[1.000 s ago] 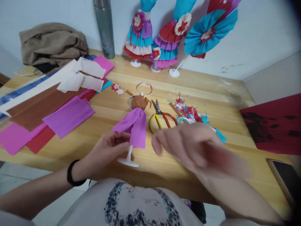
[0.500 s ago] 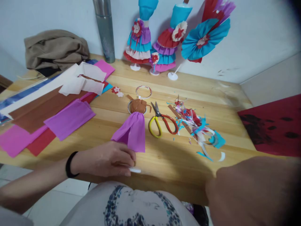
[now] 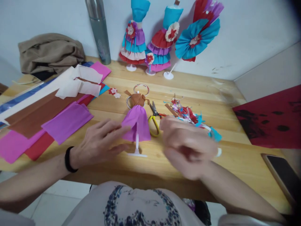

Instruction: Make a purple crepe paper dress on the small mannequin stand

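Note:
A small doll-like figure lies on the table, with a brown wrapped paper top [image 3: 137, 99] and a gathered purple paper skirt [image 3: 142, 125]. Its white stand [image 3: 137, 150] sticks out below the skirt toward me. My left hand [image 3: 103, 139] is open at the skirt's left side, fingers stretched out over its edge; whether they touch the paper I cannot tell. On the other side, my right hand [image 3: 188, 144] hovers with curled fingers, blurred by motion. Anything inside it is hidden. Behind it lie scissors with one yellow handle [image 3: 154, 126], the other handle partly covered.
Coloured paper sheets [image 3: 67, 122] are piled at left, near a brown cloth [image 3: 50, 51] and a bottle [image 3: 100, 34]. Paper dresses on stands [image 3: 135, 44] line the wall. Scraps [image 3: 185, 113] lie right of the scissors. A phone [image 3: 284, 175] rests at the right edge.
My right hand has moved in from the far right, and the phone now shows there. My left hand has left the stand's base and spread its fingers. The skirt has shifted right.

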`<move>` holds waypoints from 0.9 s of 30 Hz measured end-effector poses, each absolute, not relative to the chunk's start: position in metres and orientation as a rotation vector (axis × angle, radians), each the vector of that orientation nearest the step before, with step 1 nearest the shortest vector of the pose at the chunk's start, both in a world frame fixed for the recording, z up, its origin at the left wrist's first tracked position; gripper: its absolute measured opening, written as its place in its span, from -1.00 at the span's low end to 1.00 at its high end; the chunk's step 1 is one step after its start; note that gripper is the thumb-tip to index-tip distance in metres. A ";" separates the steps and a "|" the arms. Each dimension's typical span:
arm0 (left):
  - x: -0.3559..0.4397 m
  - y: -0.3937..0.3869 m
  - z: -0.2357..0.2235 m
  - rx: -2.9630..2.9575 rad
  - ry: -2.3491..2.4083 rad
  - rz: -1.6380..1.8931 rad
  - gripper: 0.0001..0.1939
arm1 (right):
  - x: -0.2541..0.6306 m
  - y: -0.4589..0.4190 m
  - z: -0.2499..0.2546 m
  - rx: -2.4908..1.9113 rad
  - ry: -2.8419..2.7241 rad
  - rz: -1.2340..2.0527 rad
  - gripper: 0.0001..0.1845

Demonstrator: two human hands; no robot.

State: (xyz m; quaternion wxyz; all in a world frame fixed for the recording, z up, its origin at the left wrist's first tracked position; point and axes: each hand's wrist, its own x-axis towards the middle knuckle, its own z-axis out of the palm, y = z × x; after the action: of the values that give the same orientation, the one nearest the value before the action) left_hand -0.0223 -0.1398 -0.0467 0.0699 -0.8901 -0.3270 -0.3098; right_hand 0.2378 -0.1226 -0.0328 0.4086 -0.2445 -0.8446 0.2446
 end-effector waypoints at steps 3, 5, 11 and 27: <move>-0.018 -0.136 -0.053 -2.550 -1.174 -0.797 -0.58 | 0.228 -0.110 -0.060 -0.556 -2.193 0.292 -0.91; -0.012 -0.133 -0.059 -2.519 -1.246 -0.752 -0.59 | 0.227 -0.106 -0.077 -0.626 -2.251 0.212 -0.84; -0.004 -0.119 -0.070 -2.503 -1.174 -0.799 -0.82 | 0.221 -0.106 -0.092 -0.780 -2.249 0.067 -0.64; 0.009 -0.115 -0.075 -2.485 -1.000 -1.015 -0.88 | 0.208 -0.113 -0.102 -0.829 -2.088 0.081 -0.69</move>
State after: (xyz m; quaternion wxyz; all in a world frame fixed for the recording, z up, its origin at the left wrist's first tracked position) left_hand 0.0086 -0.1152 -0.0755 0.1383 -0.8592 -0.3457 -0.3509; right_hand 0.2082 -0.1128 -0.1021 0.4321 -0.3328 -0.8376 0.0324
